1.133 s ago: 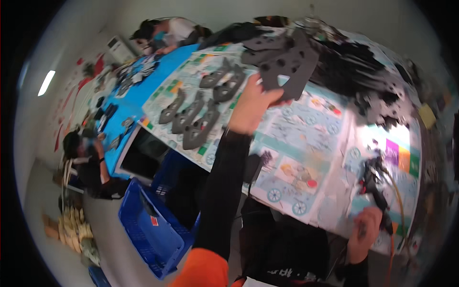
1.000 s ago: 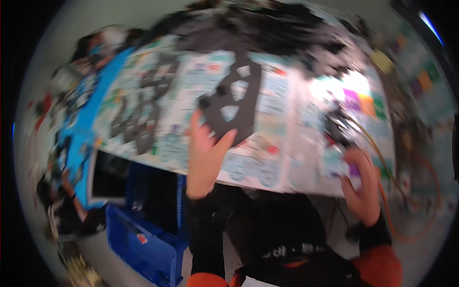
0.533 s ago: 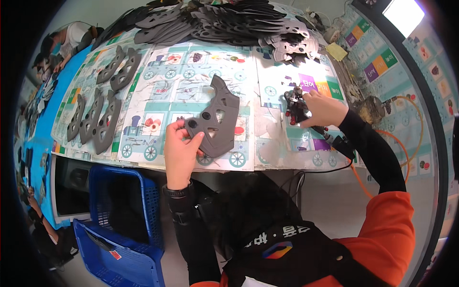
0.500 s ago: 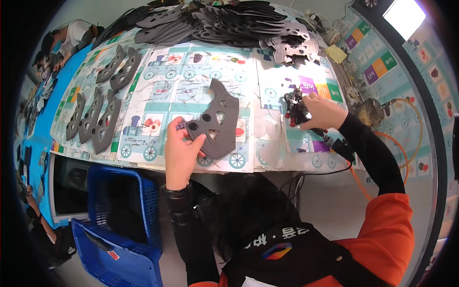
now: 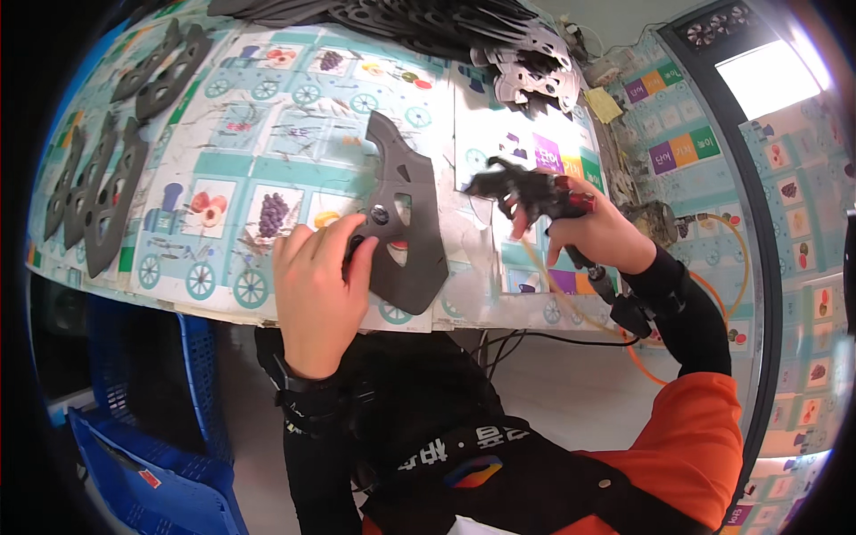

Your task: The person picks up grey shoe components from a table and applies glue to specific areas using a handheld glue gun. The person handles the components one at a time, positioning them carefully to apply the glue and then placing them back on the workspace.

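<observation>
Near the table's front edge, a flat dark-grey curved panel (image 5: 408, 263) lies with its pointed end away from me. It has cut-out windows and two round black spots. My left hand (image 5: 323, 281) is closed on its left edge, thumb and fingers pinching around the lower black spot. To the right, my right hand (image 5: 599, 230) grips a black hand tool with red parts (image 5: 526, 192), raised above the tabletop. The tool's nose points left toward the panel, and its tip is blurred. A thin yellowish hose runs below that hand.
Several similar grey panels (image 5: 114, 201) lie at the left of the picture-covered table (image 5: 267, 169). A large pile of dark panels (image 5: 392, 22) fills the far side, with lighter pieces (image 5: 535, 71) at its right end. Blue crates (image 5: 152, 464) stand below left. An orange hose (image 5: 642, 366) hangs at right.
My right hand has lifted the tool off the table and turned it toward the panel. My left hand's fingers have shifted on the panel's edge. The whole view has swung rightward.
</observation>
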The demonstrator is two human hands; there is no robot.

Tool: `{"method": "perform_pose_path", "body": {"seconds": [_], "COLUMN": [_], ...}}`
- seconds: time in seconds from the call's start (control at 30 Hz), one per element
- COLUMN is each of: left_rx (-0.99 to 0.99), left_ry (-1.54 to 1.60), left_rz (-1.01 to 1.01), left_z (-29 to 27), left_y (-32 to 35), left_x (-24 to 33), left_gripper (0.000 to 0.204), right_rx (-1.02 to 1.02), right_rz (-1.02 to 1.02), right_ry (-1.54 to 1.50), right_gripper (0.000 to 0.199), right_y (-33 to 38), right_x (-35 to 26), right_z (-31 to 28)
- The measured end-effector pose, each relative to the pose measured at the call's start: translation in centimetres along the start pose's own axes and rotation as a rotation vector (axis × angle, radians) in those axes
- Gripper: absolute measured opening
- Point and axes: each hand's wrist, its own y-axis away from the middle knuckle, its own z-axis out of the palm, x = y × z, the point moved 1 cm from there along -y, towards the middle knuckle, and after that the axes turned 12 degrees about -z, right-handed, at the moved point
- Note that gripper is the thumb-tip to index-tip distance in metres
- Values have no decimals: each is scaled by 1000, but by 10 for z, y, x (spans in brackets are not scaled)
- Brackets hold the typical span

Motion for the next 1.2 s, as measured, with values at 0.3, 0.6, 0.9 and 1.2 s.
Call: {"method": "perform_pose_path", "body": {"seconds": [0.3, 0.6, 0.9, 1.2], "left_rx": [114, 213, 203, 190], "left_ry": [-102, -78, -71, -60], "left_rz": [36, 50, 49, 44], "left_z": [3, 3, 8, 7], "left_y": [25, 27, 24, 25], "left_x": [-4, -5, -10, -9], "left_gripper": [25, 23, 23, 22], "right_rx": [-127, 163, 133, 124], "right_rz": [-170, -18, -59, -73], "right_ry": [226, -48, -63, -64], "right_gripper": [53, 71, 41, 45], "right_y": [12, 22, 23, 19], "right_x": [4, 18, 14, 15], "right_z": [42, 24, 32, 37]}}
